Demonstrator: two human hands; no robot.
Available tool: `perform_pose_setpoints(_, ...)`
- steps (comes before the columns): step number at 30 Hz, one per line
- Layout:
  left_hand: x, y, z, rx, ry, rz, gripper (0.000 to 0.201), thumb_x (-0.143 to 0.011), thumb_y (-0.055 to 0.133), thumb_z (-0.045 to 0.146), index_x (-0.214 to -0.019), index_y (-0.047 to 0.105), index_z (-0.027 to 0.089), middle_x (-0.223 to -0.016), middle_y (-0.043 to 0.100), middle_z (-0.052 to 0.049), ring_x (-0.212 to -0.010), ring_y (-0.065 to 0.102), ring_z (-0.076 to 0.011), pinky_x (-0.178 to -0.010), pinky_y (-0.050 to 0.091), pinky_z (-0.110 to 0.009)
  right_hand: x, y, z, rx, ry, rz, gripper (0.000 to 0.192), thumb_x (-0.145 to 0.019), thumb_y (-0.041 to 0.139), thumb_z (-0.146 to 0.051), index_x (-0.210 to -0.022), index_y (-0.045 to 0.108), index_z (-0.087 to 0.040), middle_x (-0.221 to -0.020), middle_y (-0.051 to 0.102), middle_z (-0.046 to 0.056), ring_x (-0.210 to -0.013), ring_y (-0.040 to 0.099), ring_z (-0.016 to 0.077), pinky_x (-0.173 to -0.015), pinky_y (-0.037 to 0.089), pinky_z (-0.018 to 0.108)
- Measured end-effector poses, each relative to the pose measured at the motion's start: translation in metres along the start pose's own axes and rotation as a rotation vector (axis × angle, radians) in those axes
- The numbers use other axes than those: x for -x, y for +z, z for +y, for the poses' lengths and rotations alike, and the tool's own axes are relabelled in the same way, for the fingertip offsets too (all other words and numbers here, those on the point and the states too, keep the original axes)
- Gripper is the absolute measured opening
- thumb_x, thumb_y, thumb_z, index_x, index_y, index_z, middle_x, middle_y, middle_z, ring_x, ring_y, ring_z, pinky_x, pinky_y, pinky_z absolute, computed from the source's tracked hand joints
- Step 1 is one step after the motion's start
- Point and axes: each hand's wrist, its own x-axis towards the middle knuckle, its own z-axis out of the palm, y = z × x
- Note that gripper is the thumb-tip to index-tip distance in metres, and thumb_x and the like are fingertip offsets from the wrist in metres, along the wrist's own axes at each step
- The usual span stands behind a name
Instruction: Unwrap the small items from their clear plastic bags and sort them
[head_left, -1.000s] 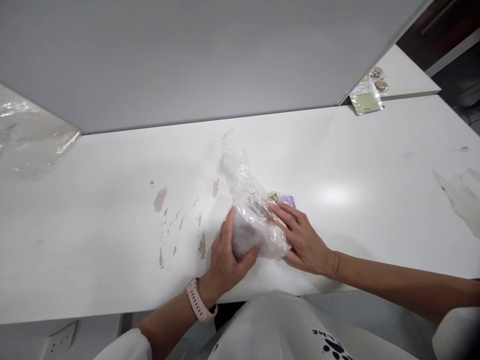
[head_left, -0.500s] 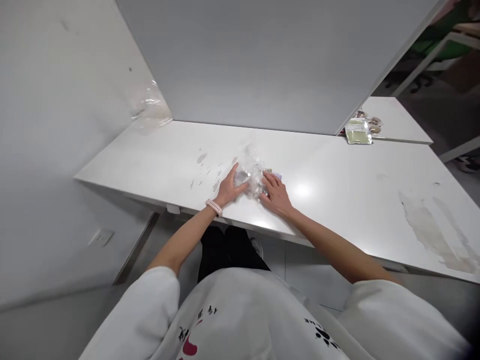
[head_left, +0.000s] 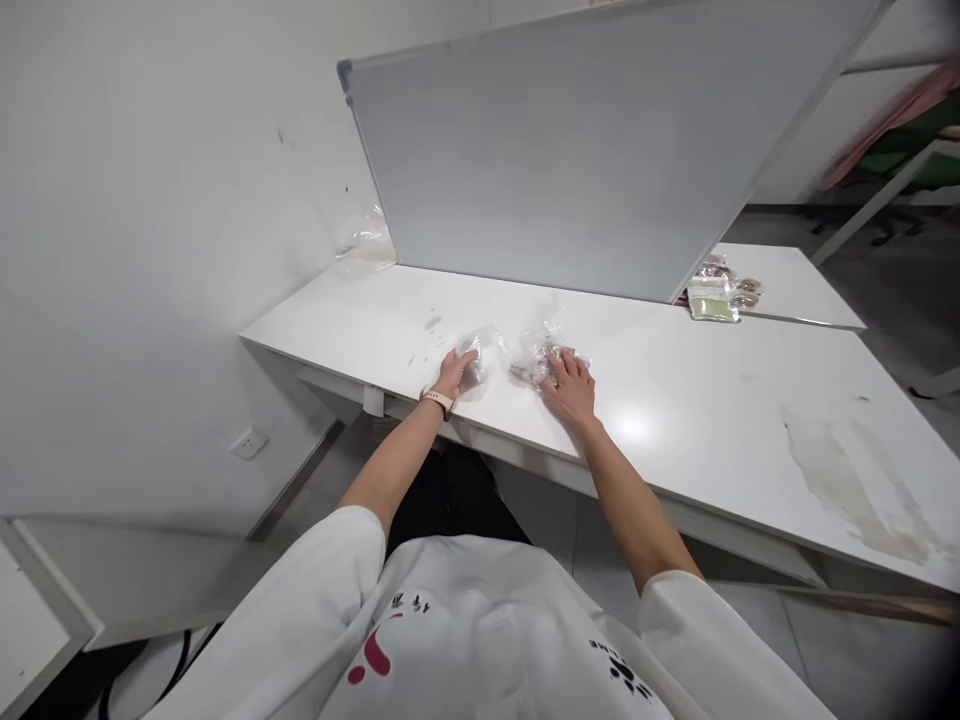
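My left hand (head_left: 451,376), with a pale band on its wrist, is closed on a crumpled clear plastic bag (head_left: 489,352) near the front edge of the white table (head_left: 675,400). What that bag contains is too blurred to tell. Just to the right, a second clear bag (head_left: 546,338) lies on the tabletop with small items inside. My right hand (head_left: 573,390) is over its right side, fingers bent down onto it and thumb at the near side. A bit of purplish and greenish packaging shows past the fingertips. A narrow gap separates the two bags.
A large grey-white board (head_left: 540,160) stands along the table's back edge. Beyond its right end are a green-labelled packet (head_left: 712,300) and bagged round items (head_left: 746,292). Clear plastic (head_left: 367,245) sits in the back left corner by the wall. A beige stain (head_left: 847,480) marks the right side.
The bags, bunched together before, are now apart: my left hand has drawn one leftward. My right hand stays about where it was on the other. The view has tilted up and shifted.
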Motion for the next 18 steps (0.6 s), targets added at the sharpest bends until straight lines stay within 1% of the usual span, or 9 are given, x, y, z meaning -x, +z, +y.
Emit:
perform_pose_setpoints(2,-0.004,0.002,0.006,0.083,-0.123,-0.029,0.029,-0.084,0.072,0.025,-0.108,0.06,0.013,-0.085,0.071,-0.007,-0.086,0.071,-0.0222,-0.09,0.056,-0.041,-0.011,0.001,0.003,-0.012,0.015,0.042,0.054,-0.09,0.041,-0.036,-0.142,0.055,-0.028,-0.159,0.04,0.006,-0.145,0.033,0.0322,-0.114,0.031,0.057)
perform_pose_setpoints(4,-0.006,0.006,0.013,0.26,-0.265,-0.061,0.021,-0.088,0.067,0.027,-0.102,0.061,0.013,-0.079,0.069,-0.007,-0.077,0.071,-0.0197,-0.083,0.059,-0.036,-0.018,0.001,0.006,-0.04,0.031,0.145,0.052,-0.091,0.043,-0.039,-0.139,0.057,-0.025,-0.156,0.043,0.01,-0.144,0.034,0.0352,-0.114,0.028,0.061)
perform_pose_setpoints(7,-0.004,0.019,0.018,0.526,-0.379,-0.135,0.018,-0.09,0.065,0.026,-0.102,0.063,0.013,-0.082,0.071,-0.008,-0.074,0.071,-0.0168,-0.076,0.059,-0.029,-0.014,-0.005,0.004,-0.156,0.01,0.415,0.048,-0.095,0.043,-0.041,-0.137,0.059,-0.023,-0.15,0.048,0.014,-0.142,0.036,0.0374,-0.115,0.025,0.062)
perform_pose_setpoints(9,-0.001,0.03,0.016,0.598,-0.399,-0.208,0.018,-0.092,0.063,0.026,-0.103,0.064,0.012,-0.086,0.072,-0.008,-0.074,0.07,-0.0157,-0.077,0.058,-0.028,-0.004,-0.012,-0.005,-0.293,-0.058,0.491,0.046,-0.098,0.041,-0.042,-0.137,0.058,-0.027,-0.141,0.055,0.012,-0.137,0.042,0.036,-0.115,0.028,0.06)
perform_pose_setpoints(10,0.001,0.036,0.014,0.61,-0.407,-0.246,0.019,-0.092,0.061,0.027,-0.104,0.065,0.012,-0.087,0.072,-0.008,-0.074,0.07,-0.0156,-0.078,0.058,-0.028,0.002,-0.015,-0.013,-0.378,-0.092,0.45,0.045,-0.099,0.04,-0.043,-0.138,0.058,-0.03,-0.136,0.059,0.01,-0.134,0.046,0.0351,-0.113,0.032,0.06)
perform_pose_setpoints(12,0.004,0.047,0.007,0.607,-0.416,-0.312,0.023,-0.092,0.06,0.03,-0.104,0.066,0.012,-0.089,0.073,-0.009,-0.076,0.071,-0.0167,-0.082,0.058,-0.03,0.011,-0.022,-0.031,-0.569,-0.096,0.263,0.045,-0.099,0.042,-0.048,-0.139,0.056,-0.032,-0.128,0.063,0.008,-0.124,0.055,0.0334,-0.107,0.041,0.06)
perform_pose_setpoints(14,0.007,0.056,-0.002,0.592,-0.403,-0.349,0.026,-0.091,0.06,0.032,-0.105,0.068,0.011,-0.092,0.074,-0.01,-0.081,0.073,-0.0198,-0.086,0.058,-0.033,0.015,-0.026,-0.05,-0.735,-0.052,0.044,0.054,-0.096,0.049,-0.055,-0.145,0.05,-0.032,-0.134,0.061,0.008,-0.119,0.059,0.0313,-0.1,0.05,0.055)
perform_pose_setpoints(16,0.01,0.061,-0.011,0.572,-0.391,-0.357,0.03,-0.09,0.061,0.033,-0.109,0.069,0.012,-0.095,0.075,-0.011,-0.088,0.074,-0.0239,-0.088,0.058,-0.037,0.015,-0.027,-0.063,-0.828,-0.03,-0.108,0.07,-0.09,0.06,-0.059,-0.152,0.04,-0.033,-0.149,0.05,0.009,-0.125,0.057,0.0307,-0.098,0.053,0.051)
perform_pose_setpoints(18,0.012,0.062,-0.018,0.547,-0.428,-0.355,0.034,-0.09,0.061,0.037,-0.112,0.069,0.012,-0.097,0.075,-0.011,-0.093,0.074,-0.0272,-0.087,0.059,-0.039,0.013,-0.025,-0.069,-0.84,-0.041,-0.22,0.08,-0.086,0.065,-0.06,-0.155,0.034,-0.036,-0.161,0.033,0.008,-0.137,0.046,0.0315,-0.1,0.053,0.049)
